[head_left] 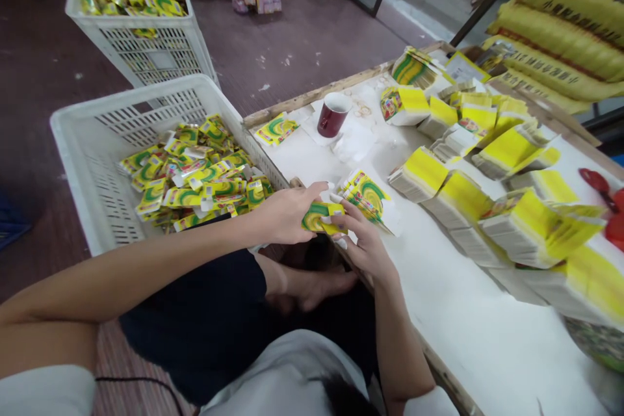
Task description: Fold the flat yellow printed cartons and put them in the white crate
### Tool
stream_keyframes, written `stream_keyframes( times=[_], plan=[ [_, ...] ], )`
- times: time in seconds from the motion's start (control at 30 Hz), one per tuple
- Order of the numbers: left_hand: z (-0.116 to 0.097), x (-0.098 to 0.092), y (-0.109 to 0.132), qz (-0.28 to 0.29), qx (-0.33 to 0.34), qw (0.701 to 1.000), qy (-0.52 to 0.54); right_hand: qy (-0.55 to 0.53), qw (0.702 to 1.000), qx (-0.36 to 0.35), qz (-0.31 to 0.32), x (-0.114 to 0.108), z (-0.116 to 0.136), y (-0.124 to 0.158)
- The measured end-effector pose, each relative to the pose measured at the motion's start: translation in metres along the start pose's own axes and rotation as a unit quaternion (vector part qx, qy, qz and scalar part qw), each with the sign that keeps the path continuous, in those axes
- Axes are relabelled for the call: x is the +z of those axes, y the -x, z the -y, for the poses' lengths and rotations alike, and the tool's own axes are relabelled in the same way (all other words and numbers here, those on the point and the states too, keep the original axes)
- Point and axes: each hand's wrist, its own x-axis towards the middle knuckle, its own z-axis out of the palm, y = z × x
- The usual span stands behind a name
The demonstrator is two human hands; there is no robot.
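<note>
Between my two hands is a small yellow-and-green carton (316, 216), held above the table's near edge. My left hand (287, 213) closes around its left end, while the fingers of my right hand (363, 240) grip its right end. Just beyond my right hand, several flat printed cartons (366, 195) lie fanned on the white tabletop (453, 331). To the left of my left hand, a white plastic crate (73, 162) holds a heap of folded yellow-and-green cartons (214, 185).
A maroon mug (334, 116) stands near the table's far-left edge, beside a flat carton (277, 130). Stacks of flat yellow cartons (463, 198) fill the right side. A second filled crate (146, 45) stands behind the first. Yellow sacks (560, 39) are piled beyond the table.
</note>
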Motion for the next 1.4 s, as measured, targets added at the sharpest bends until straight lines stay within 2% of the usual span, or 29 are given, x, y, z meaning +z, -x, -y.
stream_keyframes(
  times=[0.07,0.17,0.27,0.33,0.4,0.5,0.57,0.67,0.8,0.9,1.03,1.1,1.17,1.2,1.27,1.33,1.4],
  plan=[
    [-0.002,0.001,0.000,-0.011,0.003,1.000,-0.013,-0.019,0.999,0.020,-0.027,0.007,0.001,0.001],
    [-0.006,0.004,0.000,-0.031,0.001,0.999,-0.031,-0.064,0.990,0.062,-0.107,0.030,0.005,0.002],
    [-0.008,-0.001,0.003,-0.018,0.012,0.998,-0.055,-0.100,0.984,0.080,-0.124,0.041,0.007,0.001],
    [-0.004,-0.010,0.005,0.004,0.002,0.993,-0.116,-0.089,0.982,0.091,-0.136,0.031,0.002,0.002],
    [0.005,-0.020,0.007,0.009,-0.050,0.976,-0.211,-0.033,0.975,0.125,-0.179,0.009,-0.011,0.006],
    [0.019,-0.029,0.010,-0.002,-0.122,0.941,-0.316,0.098,0.943,0.210,-0.240,-0.027,-0.036,0.014],
    [0.022,-0.027,0.010,0.040,-0.125,0.937,-0.323,0.194,0.915,0.264,-0.236,-0.041,-0.052,0.018],
    [0.016,-0.015,0.009,0.155,-0.102,0.955,-0.233,0.280,0.886,0.303,-0.212,-0.041,-0.069,0.018],
    [0.007,0.001,0.009,0.236,-0.043,0.964,-0.116,0.284,0.883,0.311,-0.206,-0.032,-0.077,0.015],
    [0.005,0.005,0.010,0.285,-0.017,0.953,-0.104,0.277,0.882,0.319,-0.210,-0.031,-0.078,0.013],
    [0.005,0.008,0.009,0.312,-0.015,0.944,-0.107,0.244,0.873,0.355,-0.228,-0.032,-0.073,0.011],
    [0.005,0.010,0.007,0.311,-0.001,0.947,-0.077,0.210,0.872,0.363,-0.251,-0.033,-0.067,0.010],
    [0.005,0.016,0.002,0.301,0.002,0.954,0.013,0.150,0.883,0.338,-0.290,-0.032,-0.060,0.010],
    [0.004,0.020,0.000,0.285,-0.003,0.955,0.079,0.108,0.891,0.315,-0.310,-0.030,-0.055,0.011],
    [0.000,0.028,-0.005,0.215,-0.030,0.949,0.231,0.015,0.905,0.265,-0.333,-0.024,-0.042,0.011],
    [-0.007,0.035,-0.008,0.111,-0.050,0.917,0.379,-0.072,0.918,0.230,-0.316,-0.010,-0.024,0.011],
    [-0.016,0.037,-0.009,0.018,-0.057,0.861,0.505,-0.147,0.931,0.209,-0.262,0.010,-0.004,0.011]
  ],
)
